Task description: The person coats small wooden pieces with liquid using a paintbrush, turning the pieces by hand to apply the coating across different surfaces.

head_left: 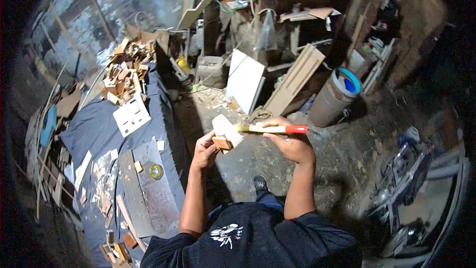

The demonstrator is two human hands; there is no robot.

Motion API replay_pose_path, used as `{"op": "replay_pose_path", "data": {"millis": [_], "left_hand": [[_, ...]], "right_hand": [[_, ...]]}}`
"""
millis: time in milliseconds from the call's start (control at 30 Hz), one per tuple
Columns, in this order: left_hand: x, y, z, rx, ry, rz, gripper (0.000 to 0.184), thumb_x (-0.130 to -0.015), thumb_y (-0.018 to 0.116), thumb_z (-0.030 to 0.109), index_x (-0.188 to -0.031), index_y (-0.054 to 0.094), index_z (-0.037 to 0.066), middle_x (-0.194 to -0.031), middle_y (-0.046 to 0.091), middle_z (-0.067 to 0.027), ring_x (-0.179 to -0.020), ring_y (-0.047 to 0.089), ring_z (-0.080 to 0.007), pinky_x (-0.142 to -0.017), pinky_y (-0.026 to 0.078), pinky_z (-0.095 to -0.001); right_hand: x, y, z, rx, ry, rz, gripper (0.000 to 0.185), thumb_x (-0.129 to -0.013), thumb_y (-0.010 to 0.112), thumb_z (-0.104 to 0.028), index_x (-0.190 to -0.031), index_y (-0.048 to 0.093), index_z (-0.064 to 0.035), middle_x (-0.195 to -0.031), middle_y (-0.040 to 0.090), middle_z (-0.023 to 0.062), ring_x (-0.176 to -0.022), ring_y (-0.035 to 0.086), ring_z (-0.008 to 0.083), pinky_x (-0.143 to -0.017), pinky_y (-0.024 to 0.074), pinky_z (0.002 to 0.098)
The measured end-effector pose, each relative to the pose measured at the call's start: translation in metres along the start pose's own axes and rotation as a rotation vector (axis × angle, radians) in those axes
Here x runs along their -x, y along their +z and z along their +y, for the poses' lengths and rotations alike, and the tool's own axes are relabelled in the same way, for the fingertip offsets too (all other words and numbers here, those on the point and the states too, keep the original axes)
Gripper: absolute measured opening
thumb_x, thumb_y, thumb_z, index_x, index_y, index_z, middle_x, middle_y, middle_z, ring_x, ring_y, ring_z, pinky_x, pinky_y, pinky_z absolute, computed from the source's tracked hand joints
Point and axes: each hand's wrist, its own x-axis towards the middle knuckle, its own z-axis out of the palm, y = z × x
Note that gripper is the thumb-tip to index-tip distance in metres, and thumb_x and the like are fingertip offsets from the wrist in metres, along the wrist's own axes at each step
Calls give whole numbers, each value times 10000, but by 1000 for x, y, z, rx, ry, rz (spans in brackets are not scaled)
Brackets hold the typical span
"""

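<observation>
My left hand (204, 151) is closed on a small wooden piece (227, 129) with a pale, whitish flat face and an orange-brown block along its lower edge. My right hand (294, 145) grips a paintbrush (272, 129) by its light wooden handle, which ends in red. The bristles point left and meet or nearly meet the right edge of the wooden piece; whether they touch is hard to tell. Both hands are held up in front of my body, above the floor. To the left, a round container with yellowish contents (155, 170) stands on the table.
A cloth-covered table (161, 104) on the left bears a heap of wood offcuts (126, 72), a white sheet with cut-outs (132, 115) and scattered scraps. Ahead lean a white board (244, 80) and a wooden panel (296, 79), near a brown barrel (331, 100). Metal frames (441, 183) stand right.
</observation>
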Motion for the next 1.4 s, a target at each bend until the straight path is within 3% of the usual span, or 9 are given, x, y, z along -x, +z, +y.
{"op": "replay_pose_path", "data": {"millis": [267,433,600,700,767,967,1167,1233,1400], "left_hand": [[-7,9,8,15,182,206,625,-872,670,76,-1431,421,-53,-1235,639,-79,-1045,629,-129,-866,493,-270],[34,-21,-28,-55,46,697,564,-849,574,-46,-1403,470,-34,-1178,654,-73,-871,623,-119,-730,471,-214],[98,-38,-71,16,-140,1133,378,-922,538,26,-1296,579,-4,-979,662,0,-750,587,-59,-592,453,-197],[107,-23,-66,298,-88,1338,647,-956,466,18,-1552,238,125,-1226,598,-62,-748,591,-108,-513,457,-234],[125,-44,-82,443,-40,1298,733,-978,451,31,-1574,45,164,-1321,545,-107,-915,662,-196,-659,602,-340],[155,-123,-76,462,85,1202,817,-959,514,52,-1558,-38,120,-1337,532,-215,-1086,636,-319,-825,589,-523],[168,-176,-38,359,192,1271,748,-970,468,40,-1560,15,114,-1337,549,-196,-1039,656,-257,-761,608,-390],[170,-183,-29,322,171,1368,696,-964,453,39,-1556,91,80,-1280,592,-143,-918,663,-175,-603,556,-273],[172,-203,-27,261,98,1419,731,-942,532,79,-1554,132,103,-1247,617,-117,-887,659,-148,-599,547,-260]], "right_hand": [[-79,13,38,89,-188,-239,221,-849,687,-35,-1066,648,-34,-1001,679,122,-924,660,235,-827,502,331],[-77,21,110,-238,102,-540,233,-845,679,-17,-1076,647,-27,-1026,697,82,-942,640,146,-845,496,297],[-74,51,155,-178,418,-488,223,-858,672,-13,-1077,634,-20,-1000,674,55,-946,624,137,-853,485,282],[-81,84,181,-256,440,-426,203,-867,671,-20,-1067,633,-17,-994,668,43,-936,615,121,-850,484,279],[-89,115,202,-318,483,-437,205,-866,680,-32,-1066,635,-26,-997,666,44,-927,614,116,-840,487,278],[-131,225,199,-367,464,-537,233,-861,698,-58,-1083,633,-26,-995,665,53,-937,618,130,-850,497,292],[-162,326,169,-351,395,-680,223,-870,695,-65,-1080,631,-26,-1032,672,59,-969,622,136,-888,484,295],[-167,349,167,-396,358,-688,231,-867,695,-58,-1085,629,-23,-1024,670,50,-960,620,129,-883,484,293],[-183,379,180,-413,401,-632,255,-862,703,-42,-1104,622,-39,-1002,664,44,-928,625,122,-821,511,286]]}}
